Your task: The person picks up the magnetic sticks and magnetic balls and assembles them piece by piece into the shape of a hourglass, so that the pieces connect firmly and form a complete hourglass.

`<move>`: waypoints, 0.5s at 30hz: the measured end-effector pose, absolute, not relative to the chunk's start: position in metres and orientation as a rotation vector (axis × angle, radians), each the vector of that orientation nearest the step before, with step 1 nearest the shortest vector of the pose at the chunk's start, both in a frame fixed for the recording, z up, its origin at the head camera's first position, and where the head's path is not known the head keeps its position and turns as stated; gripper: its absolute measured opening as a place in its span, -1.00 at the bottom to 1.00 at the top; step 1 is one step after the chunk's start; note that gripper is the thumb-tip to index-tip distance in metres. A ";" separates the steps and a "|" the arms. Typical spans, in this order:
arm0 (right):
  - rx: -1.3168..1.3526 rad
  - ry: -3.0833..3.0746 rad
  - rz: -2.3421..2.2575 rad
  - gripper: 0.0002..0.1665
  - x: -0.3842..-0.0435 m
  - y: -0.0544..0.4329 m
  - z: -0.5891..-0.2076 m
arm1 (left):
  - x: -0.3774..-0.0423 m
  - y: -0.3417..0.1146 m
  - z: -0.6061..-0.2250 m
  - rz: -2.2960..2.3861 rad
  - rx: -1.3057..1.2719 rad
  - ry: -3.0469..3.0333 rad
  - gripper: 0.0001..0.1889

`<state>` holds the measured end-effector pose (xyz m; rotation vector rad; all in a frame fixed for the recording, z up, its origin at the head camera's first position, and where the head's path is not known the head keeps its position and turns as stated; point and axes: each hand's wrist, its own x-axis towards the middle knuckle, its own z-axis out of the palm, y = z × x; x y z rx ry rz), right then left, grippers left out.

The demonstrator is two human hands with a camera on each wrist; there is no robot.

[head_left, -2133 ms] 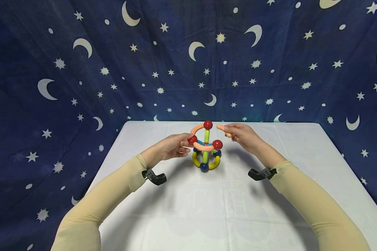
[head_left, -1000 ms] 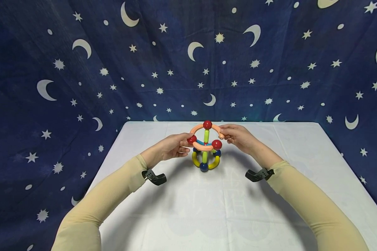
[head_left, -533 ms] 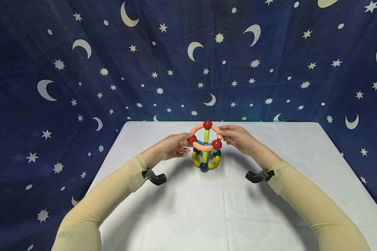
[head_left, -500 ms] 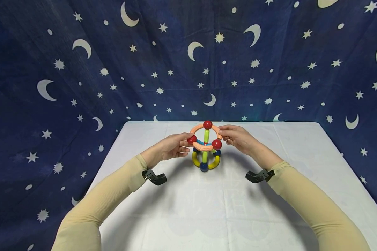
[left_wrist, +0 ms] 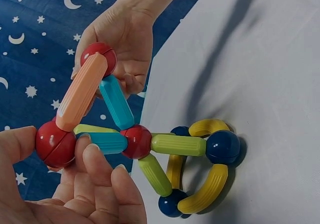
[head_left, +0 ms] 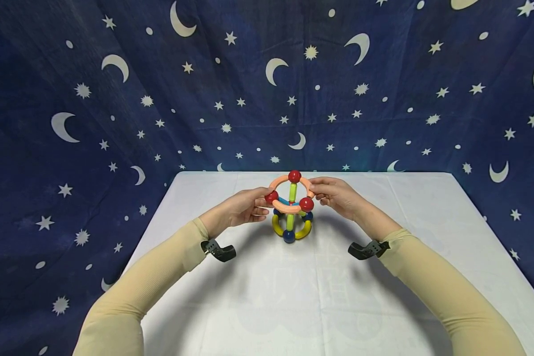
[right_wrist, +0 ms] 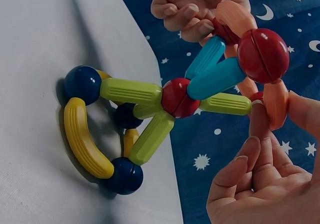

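Observation:
A magnetic stick-and-ball structure (head_left: 291,222) stands on the table. Its base has blue balls (left_wrist: 223,147) and yellow curved sticks (right_wrist: 82,136). Green and light blue straight sticks meet at a central red ball (right_wrist: 180,98). On top, red balls and orange curved sticks (left_wrist: 82,91) form a ring. My left hand (head_left: 244,206) pinches the ring's left red ball (left_wrist: 55,144) between thumb and fingers. With my right hand (head_left: 338,194) I pinch the right orange curved stick (right_wrist: 275,104), which spans the back red ball (head_left: 294,176) and the right red ball (head_left: 306,204).
A white cloth covers the table (head_left: 302,291). Behind and beside it hangs a dark blue curtain (head_left: 249,84) with moons and stars. Black straps with camera mounts (head_left: 220,251) sit on both wrists.
My right hand has moved left, bringing the orange curved stick from beside the structure onto the ring, against the back and right red balls. My left hand has stayed on its red ball.

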<state>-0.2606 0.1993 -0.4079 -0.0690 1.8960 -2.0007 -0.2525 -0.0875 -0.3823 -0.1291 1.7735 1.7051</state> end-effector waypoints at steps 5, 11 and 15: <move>-0.078 1.895 -1.999 -0.41 -0.259 0.199 -0.408 | -0.252 -0.087 -0.382 1.711 -0.132 1.771 -0.59; -0.075 1.880 -2.010 -0.45 -0.260 0.198 -0.408 | -0.253 -0.087 -0.383 1.719 -0.130 1.764 -0.60; -0.076 1.874 -2.007 -0.44 -0.261 0.197 -0.407 | -0.254 -0.088 -0.384 1.730 -0.123 1.764 -0.60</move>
